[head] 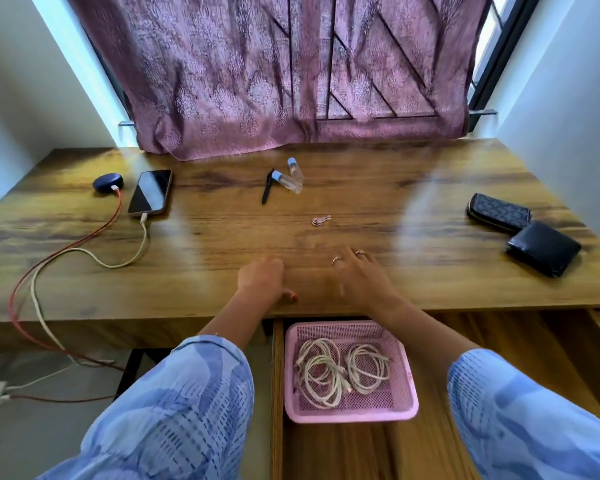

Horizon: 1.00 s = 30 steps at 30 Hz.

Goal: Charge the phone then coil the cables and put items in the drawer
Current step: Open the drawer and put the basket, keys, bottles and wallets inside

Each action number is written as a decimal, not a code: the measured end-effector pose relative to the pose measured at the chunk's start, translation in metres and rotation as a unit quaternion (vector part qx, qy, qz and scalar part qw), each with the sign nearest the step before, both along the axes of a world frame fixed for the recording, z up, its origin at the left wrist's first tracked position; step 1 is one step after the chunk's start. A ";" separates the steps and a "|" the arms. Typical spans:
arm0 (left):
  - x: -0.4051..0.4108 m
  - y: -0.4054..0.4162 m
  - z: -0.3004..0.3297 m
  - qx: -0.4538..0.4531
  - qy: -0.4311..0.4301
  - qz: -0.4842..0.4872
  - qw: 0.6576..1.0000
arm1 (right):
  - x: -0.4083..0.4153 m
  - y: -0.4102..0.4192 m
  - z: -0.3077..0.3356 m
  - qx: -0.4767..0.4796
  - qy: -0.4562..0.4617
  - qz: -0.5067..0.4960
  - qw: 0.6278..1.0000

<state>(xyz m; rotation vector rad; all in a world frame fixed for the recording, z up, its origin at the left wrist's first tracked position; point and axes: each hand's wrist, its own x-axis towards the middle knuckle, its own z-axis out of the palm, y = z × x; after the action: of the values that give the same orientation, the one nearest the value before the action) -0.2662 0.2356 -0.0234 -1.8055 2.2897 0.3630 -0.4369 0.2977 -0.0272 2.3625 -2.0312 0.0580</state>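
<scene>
Phone (150, 192) lies flat, screen up, on the far left of the desk (430, 202); long axis runs near-to-far, leaning slightly right at the far end. Its port end points toward the near edge, with a white cable (118, 263) plugged in there. That cable loops over the desk and drops off the left edge. A red cable (84, 239) runs beside it to a dark blue round case (107, 182) just left of the phone.

Drawer (499, 341) under the desk is pulled open. Pink basket (350, 412) sits at its left side, holding two coiled white cables (340, 370) side by side.

Left hand (262, 278) rests at the near edge of the desk, fingers curled under, holding nothing visible. Right hand (359, 271) lies on the desk just beside it, fingers spread and fairly straight, holding nothing; rings on two fingers.

Two wallets (523, 230) lie touching at far right. Black pen (267, 187) and two clear tubes with blue caps (290, 176) lie far centre. Small key (321, 220) lies between the tubes and the hands.
</scene>
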 end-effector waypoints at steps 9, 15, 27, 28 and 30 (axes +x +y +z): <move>-0.003 -0.012 -0.004 0.045 0.028 0.027 0.998 | -0.007 -0.085 -0.016 0.083 -0.109 -0.058 0.989; -0.011 -0.021 0.001 0.063 0.024 0.030 0.997 | -0.004 -0.115 -0.021 0.058 -0.057 -0.068 0.994; -0.017 -0.023 0.000 0.052 -0.005 0.009 0.999 | -0.026 -0.095 -0.031 0.011 -0.236 -0.115 0.965; -0.014 -0.022 -0.001 0.047 0.001 0.015 0.999 | -0.029 -0.091 -0.035 0.007 -0.259 -0.118 0.959; -0.010 -0.021 -0.004 0.041 0.011 0.019 0.999 | -0.034 -0.078 -0.039 0.000 -0.328 -0.123 0.937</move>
<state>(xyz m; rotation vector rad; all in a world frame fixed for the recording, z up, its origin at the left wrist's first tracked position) -0.2765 0.2149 -0.0269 -1.8150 2.2241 0.4782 -0.4709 0.2199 -0.0659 2.2562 -2.5583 0.9556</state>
